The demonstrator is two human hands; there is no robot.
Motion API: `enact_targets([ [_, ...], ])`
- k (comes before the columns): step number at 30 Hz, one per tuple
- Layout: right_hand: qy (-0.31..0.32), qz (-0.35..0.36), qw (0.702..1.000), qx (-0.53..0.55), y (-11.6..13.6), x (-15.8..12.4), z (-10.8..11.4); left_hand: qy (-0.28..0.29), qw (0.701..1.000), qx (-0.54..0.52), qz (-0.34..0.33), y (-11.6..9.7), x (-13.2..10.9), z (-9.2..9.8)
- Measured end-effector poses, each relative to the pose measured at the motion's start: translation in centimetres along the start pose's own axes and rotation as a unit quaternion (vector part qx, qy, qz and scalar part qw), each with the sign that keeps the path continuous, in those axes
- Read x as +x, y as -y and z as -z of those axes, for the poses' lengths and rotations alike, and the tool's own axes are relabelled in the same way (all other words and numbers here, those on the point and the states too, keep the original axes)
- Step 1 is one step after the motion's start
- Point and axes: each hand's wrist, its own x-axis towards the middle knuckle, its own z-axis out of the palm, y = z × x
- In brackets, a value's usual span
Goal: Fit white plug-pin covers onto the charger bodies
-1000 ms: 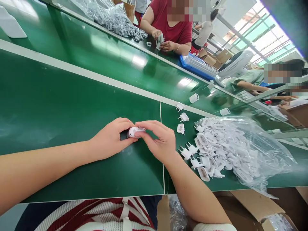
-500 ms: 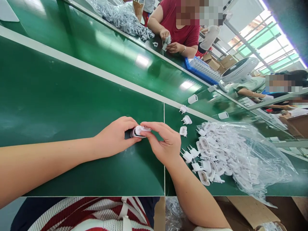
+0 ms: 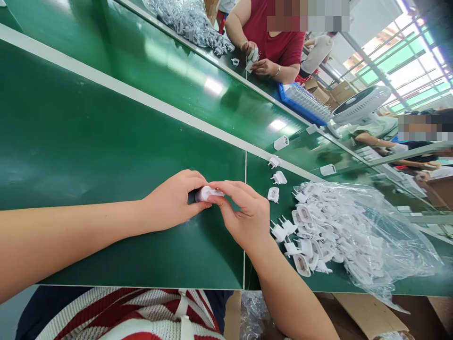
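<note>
My left hand (image 3: 179, 197) is closed around a white charger housing (image 3: 202, 194), its thumb and fingers gripping the sides. My right hand (image 3: 244, 208) pinches a white plug cap (image 3: 214, 192) against the housing's open end. The fingertips of both hands nearly meet there, and they hide part of the joint. Right of my right hand lie a few loose white plug caps (image 3: 279, 178) with metal pins. Beyond them a heap of similar plug caps (image 3: 314, 226) spills out of a clear plastic bag (image 3: 399, 241).
Past a pale rail (image 3: 159, 100) runs a green belt (image 3: 184, 85) carrying white charger housings (image 3: 281, 142). Across it a person in a red shirt (image 3: 286, 49) handles small parts beside a blue tray (image 3: 304, 106) and a fan (image 3: 364, 104). Cardboard boxes (image 3: 368, 314) sit below the table edge.
The plug cap now sits closer against the housing; the dark gap between them no longer shows. The view has shifted slightly, and the housings on the belt have moved a little left.
</note>
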Motion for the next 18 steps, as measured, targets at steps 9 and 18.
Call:
enact_targets([
  [9,0.045,-0.009,0.998,-0.039,0.75,0.07,0.11,-0.003,1.000,-0.007,-0.011,-0.14,0.17,0.02],
  [18,0.042,-0.024,0.999,-0.009,0.48,0.18,0.01,0.002,1.000,-0.012,-0.008,-0.16,0.06,0.03],
])
